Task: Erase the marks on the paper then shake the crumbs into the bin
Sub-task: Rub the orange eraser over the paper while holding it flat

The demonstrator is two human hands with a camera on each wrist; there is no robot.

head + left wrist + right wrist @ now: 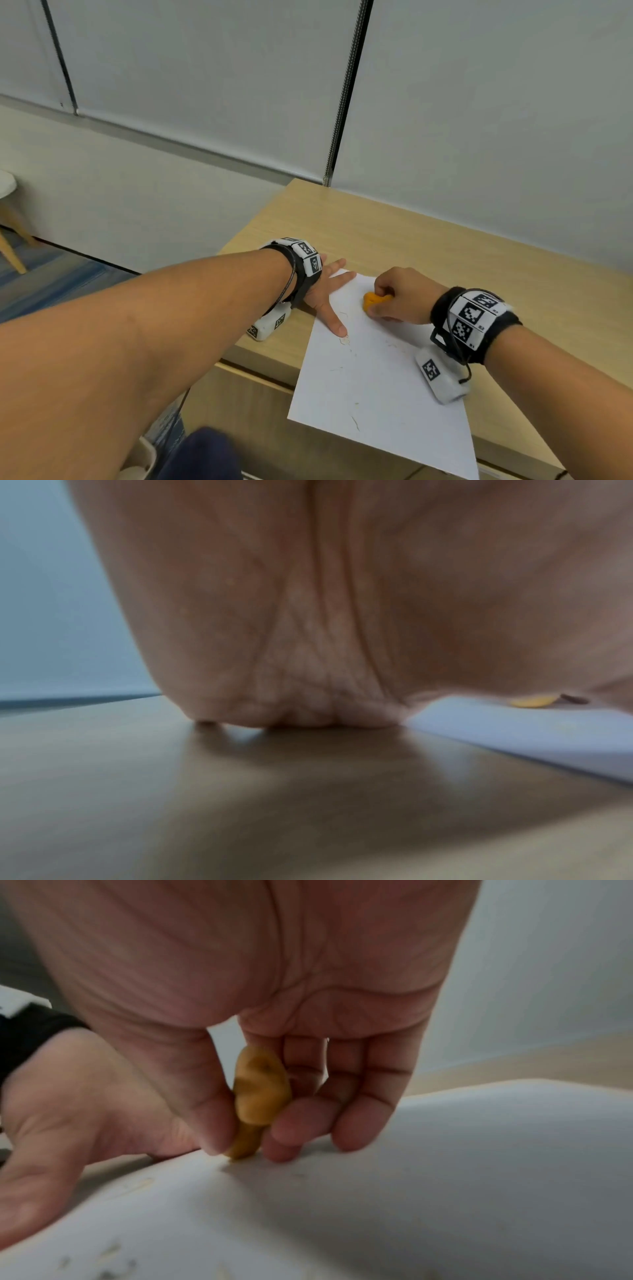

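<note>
The right hand [400, 296] had its grip pinched around the orange eraser [260, 1096], tip down on the paper [376, 377]. The left hand [325, 294] lay flat, fingers spread, pressing the paper's far-left corner onto the tabletop [445, 240].

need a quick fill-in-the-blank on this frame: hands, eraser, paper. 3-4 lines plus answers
1. The right hand pinches an eraser whose colour is ____.
2. The left hand lies flat, fingers spread, and presses on the sheet of ____ to hold it down.
3. The near end of the paper hangs over the edge of the ____.
4. Thin eraser crumbs lie scattered on the ____.

Missing words: orange; paper; table; paper
</note>
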